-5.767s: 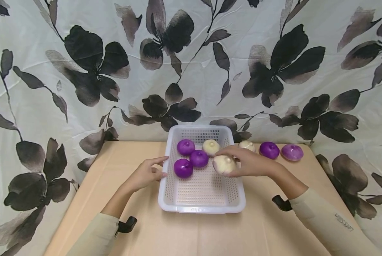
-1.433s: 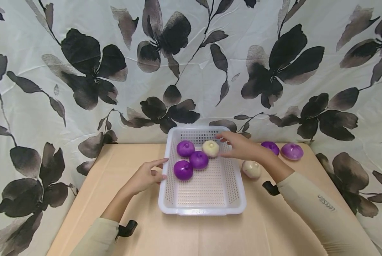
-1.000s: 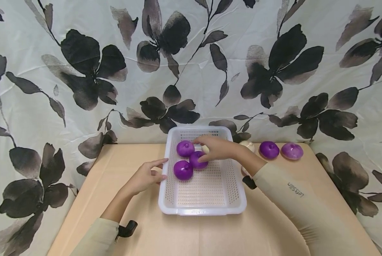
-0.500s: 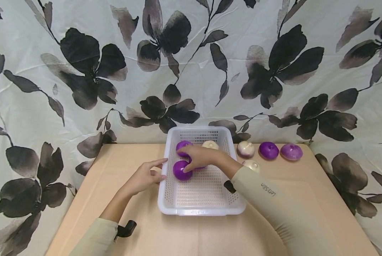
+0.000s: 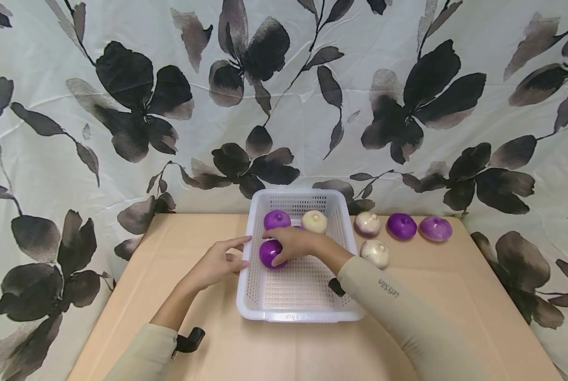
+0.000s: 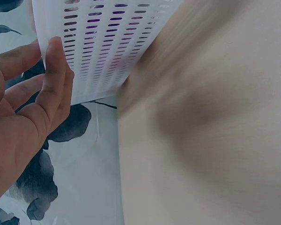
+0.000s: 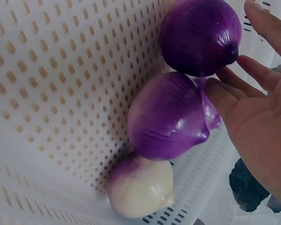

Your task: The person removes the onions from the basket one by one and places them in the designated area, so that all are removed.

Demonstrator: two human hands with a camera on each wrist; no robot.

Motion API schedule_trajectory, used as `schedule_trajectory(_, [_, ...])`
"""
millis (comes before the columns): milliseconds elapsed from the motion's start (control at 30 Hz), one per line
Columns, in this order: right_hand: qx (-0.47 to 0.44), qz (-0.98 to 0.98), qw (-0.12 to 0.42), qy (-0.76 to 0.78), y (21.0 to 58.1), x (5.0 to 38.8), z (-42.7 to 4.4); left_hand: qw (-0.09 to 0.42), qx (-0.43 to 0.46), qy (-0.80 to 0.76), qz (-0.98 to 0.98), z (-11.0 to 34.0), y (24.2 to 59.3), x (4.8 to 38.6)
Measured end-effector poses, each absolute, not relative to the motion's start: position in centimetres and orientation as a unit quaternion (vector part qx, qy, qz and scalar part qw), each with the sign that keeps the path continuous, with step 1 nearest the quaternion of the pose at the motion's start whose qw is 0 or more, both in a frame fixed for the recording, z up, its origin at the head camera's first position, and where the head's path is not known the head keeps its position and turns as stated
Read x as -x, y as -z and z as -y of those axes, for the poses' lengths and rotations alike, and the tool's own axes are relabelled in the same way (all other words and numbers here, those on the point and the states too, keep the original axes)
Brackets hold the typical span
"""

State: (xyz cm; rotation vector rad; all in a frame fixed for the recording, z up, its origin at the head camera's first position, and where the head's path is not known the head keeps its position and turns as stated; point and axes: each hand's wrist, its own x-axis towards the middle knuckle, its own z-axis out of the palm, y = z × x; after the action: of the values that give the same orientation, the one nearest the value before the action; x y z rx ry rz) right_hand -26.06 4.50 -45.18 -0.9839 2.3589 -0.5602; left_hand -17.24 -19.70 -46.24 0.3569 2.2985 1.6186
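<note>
**Your right hand (image 5: 295, 242) is at the near purple onion (image 5: 267, 253) in the basket (image 5: 300, 317)**

Your right hand's fingers arch round that onion, which sits inside the basket toward its left wall; I cannot tell whether they grip it. Your left hand (image 5: 218, 263) is unclenched, index finger and thumb touching the basket's left side from outside.

Also inside the basket are the middle purple onion (image 7: 166, 119), mostly covered by your right hand in the head view, the far purple onion (image 5: 277, 218) toward the back left, and the white onion (image 5: 314, 221) toward the back right.

Outside, near the basket's right wall, lie the back pale onion (image 5: 367, 224) and front pale onion (image 5: 375, 254); farther right of it, the dark onion (image 5: 401, 226) and pinkish onion (image 5: 435, 228). The table (image 5: 245, 360) is under the basket.
</note>
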Motion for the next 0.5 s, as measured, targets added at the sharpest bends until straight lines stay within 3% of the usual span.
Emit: schedule_trajectory(500, [0.356,-0.881,0.249,0.188,46.7,24.9,-4.0,0.159,-0.137,-0.567,-0.797,19.8,46.3,17.2])
